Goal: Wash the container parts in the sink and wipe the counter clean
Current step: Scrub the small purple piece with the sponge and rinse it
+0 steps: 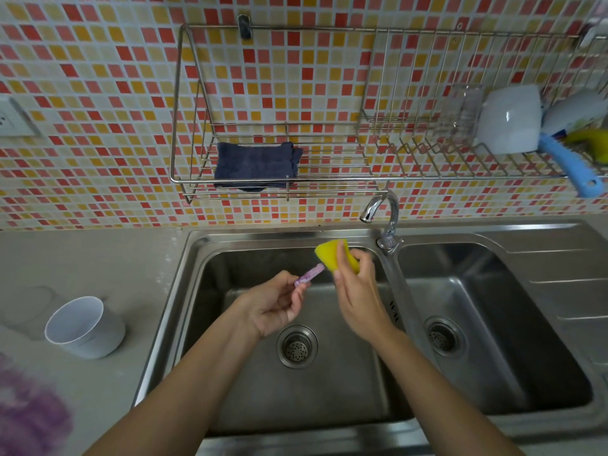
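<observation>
Left hand (pixel 274 306) over the left basin of the double steel sink (pixel 197 258), fingers pinched on one end of a small purple container part (pixel 309 277), slim and translucent, its far end pointed up and right. Right hand (pixel 357 291) just beside, fingers clenched around a yellow sponge (pixel 334 256), folded, its lower edge touching the tip of the purple part. Both held above the basin, forward of the left drain strainer (pixel 297 347). Chrome faucet (pixel 383 213) on the divider between the basins, spout turned toward the left basin; no running water visible. White cup (pixel 84 327) upright on the grey counter (pixel 98 258), left of the sink, well apart from the hands. Blurred purple shape (pixel 31 413) at the bottom left corner, kind not determinable. Wire rack (pixel 279 159) on the mosaic tile wall, with a folded dark blue cloth (pixel 256 166) inside. Further right on the rack, an upturned white mug (pixel 508 120) and a blue-handled brush (pixel 569 166).
</observation>
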A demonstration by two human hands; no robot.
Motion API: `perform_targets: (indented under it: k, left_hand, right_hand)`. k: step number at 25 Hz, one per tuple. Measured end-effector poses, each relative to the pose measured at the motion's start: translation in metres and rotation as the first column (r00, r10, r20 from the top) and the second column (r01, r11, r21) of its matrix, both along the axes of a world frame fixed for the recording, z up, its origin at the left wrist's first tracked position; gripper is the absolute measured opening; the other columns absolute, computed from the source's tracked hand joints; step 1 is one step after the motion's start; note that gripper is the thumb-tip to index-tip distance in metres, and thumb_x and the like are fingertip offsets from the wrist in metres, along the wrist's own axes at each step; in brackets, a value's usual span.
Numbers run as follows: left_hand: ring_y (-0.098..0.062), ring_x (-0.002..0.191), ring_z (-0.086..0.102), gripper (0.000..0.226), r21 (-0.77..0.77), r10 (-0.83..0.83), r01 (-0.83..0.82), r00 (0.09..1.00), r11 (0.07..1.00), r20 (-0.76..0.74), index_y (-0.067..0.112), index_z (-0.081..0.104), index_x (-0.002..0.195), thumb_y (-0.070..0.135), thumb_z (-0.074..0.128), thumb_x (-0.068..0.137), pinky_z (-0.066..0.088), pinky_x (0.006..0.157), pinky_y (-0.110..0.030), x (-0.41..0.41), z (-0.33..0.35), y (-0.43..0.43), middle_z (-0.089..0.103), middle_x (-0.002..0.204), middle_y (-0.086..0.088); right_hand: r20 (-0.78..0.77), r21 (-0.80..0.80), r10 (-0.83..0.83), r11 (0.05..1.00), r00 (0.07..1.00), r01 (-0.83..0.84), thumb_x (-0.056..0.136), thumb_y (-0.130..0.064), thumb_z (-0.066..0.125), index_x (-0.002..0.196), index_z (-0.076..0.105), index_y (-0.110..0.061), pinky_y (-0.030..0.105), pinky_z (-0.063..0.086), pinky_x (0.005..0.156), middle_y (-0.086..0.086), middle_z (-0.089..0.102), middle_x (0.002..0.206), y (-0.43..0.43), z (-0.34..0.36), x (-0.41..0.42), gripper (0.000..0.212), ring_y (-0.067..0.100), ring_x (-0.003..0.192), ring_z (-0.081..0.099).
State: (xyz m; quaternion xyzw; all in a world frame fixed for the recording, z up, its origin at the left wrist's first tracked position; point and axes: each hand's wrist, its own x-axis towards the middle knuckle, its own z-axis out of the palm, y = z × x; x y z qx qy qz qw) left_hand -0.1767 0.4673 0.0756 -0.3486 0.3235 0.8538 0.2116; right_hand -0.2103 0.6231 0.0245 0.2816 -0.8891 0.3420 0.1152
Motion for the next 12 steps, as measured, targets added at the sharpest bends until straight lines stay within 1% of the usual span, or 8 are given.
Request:
perform_targets:
  k: [3, 5, 7, 8, 9, 10, 11, 12]
  left_hand:
    - [-0.005, 0.033, 0.051, 0.024, -0.029, -0.015, 0.014, 1.000, 0.999, -0.002, -0.002, 0.060, 0.072, 0.009, 0.048, 0.090, 0.043, 0.036, -0.010, 0.001, -0.001, 0.000, 0.058, 0.045, -0.003]
    - [-0.004, 0.033, 0.051, 0.024, -0.097, -0.029, 0.028, 0.999, 0.995, -0.016, -0.001, 0.060, 0.072, 0.008, 0.048, 0.090, 0.042, 0.036, -0.009, 0.004, 0.001, 0.005, 0.058, 0.044, -0.003]
    - [-0.005, 0.035, 0.051, 0.021, -0.253, -0.025, 0.004, 0.996, 0.968, -0.082, -0.003, 0.061, 0.073, 0.005, 0.051, 0.090, 0.043, 0.038, -0.010, 0.005, 0.000, 0.010, 0.058, 0.044, -0.003]
    - [-0.006, 0.038, 0.052, 0.019, -0.363, -0.031, -0.019, 0.991, 0.931, -0.131, -0.005, 0.062, 0.074, 0.004, 0.053, 0.088, 0.044, 0.041, -0.013, 0.006, -0.002, 0.014, 0.058, 0.046, -0.005]
    - [-0.009, 0.043, 0.052, 0.018, -0.501, -0.063, -0.038, 0.981, 0.865, -0.184, -0.007, 0.064, 0.075, 0.003, 0.056, 0.087, 0.045, 0.047, -0.017, 0.008, -0.005, 0.016, 0.058, 0.049, -0.007]
    - [-0.012, 0.050, 0.052, 0.017, -0.656, -0.139, -0.048, 0.963, 0.753, -0.230, -0.006, 0.067, 0.077, 0.006, 0.059, 0.086, 0.045, 0.054, -0.021, 0.010, -0.008, 0.017, 0.059, 0.055, -0.007]
    - [-0.011, 0.055, 0.054, 0.015, -0.802, -0.241, -0.068, 0.936, 0.593, -0.257, -0.001, 0.072, 0.080, 0.010, 0.063, 0.084, 0.045, 0.061, -0.022, 0.011, -0.011, 0.018, 0.062, 0.062, -0.006]
    - [-0.007, 0.059, 0.057, 0.012, -0.904, -0.338, -0.127, 0.899, 0.409, -0.279, 0.007, 0.075, 0.084, 0.014, 0.066, 0.082, 0.047, 0.065, -0.019, 0.013, -0.014, 0.017, 0.067, 0.067, -0.003]
  right_hand:
    - [-0.031, 0.051, 0.042, 0.998, 0.999, -0.040, 0.097, -0.042, 0.020, 0.146, 0.000, -0.028, 0.039, 0.046, 0.087, 0.018, 0.036, 0.127, 0.002, -0.004, 0.002, 0.055, 0.024, 0.107, 0.046]
    - [0.027, -0.012, -0.032, 0.999, 0.999, 0.032, 0.097, -0.037, 0.023, 0.146, 0.002, -0.026, 0.038, 0.046, 0.089, 0.016, 0.035, 0.127, 0.005, -0.004, 0.002, 0.055, 0.018, 0.106, 0.042]
    - [0.037, 0.019, -0.019, 1.000, 0.999, 0.019, 0.097, -0.034, 0.026, 0.146, 0.002, -0.027, 0.037, 0.045, 0.089, 0.014, 0.033, 0.129, 0.007, -0.005, 0.000, 0.055, 0.019, 0.109, 0.042]
    - [0.027, 0.045, -0.011, 0.999, 1.000, 0.010, 0.097, -0.033, 0.027, 0.146, 0.003, -0.027, 0.038, 0.045, 0.089, 0.015, 0.034, 0.130, 0.009, -0.006, 0.000, 0.055, 0.022, 0.111, 0.043]
    - [0.032, 0.035, -0.032, 0.999, 0.999, 0.030, 0.097, -0.033, 0.027, 0.147, 0.006, -0.025, 0.040, 0.044, 0.091, 0.016, 0.034, 0.130, 0.010, -0.006, 0.001, 0.055, 0.024, 0.112, 0.043]
    - [0.054, 0.017, -0.068, 0.998, 0.996, 0.067, 0.097, -0.033, 0.027, 0.147, 0.009, -0.023, 0.041, 0.044, 0.093, 0.016, 0.034, 0.130, 0.011, -0.006, 0.002, 0.055, 0.025, 0.114, 0.042]
    - [0.059, 0.014, -0.080, 0.997, 0.995, 0.079, 0.096, -0.034, 0.026, 0.147, 0.011, -0.021, 0.041, 0.043, 0.094, 0.016, 0.034, 0.130, 0.013, -0.007, 0.004, 0.055, 0.026, 0.114, 0.041]
    - [0.049, 0.037, -0.062, 0.998, 0.997, 0.060, 0.096, -0.036, 0.024, 0.148, 0.012, -0.021, 0.040, 0.044, 0.093, 0.016, 0.035, 0.130, 0.013, -0.009, 0.005, 0.055, 0.026, 0.114, 0.042]
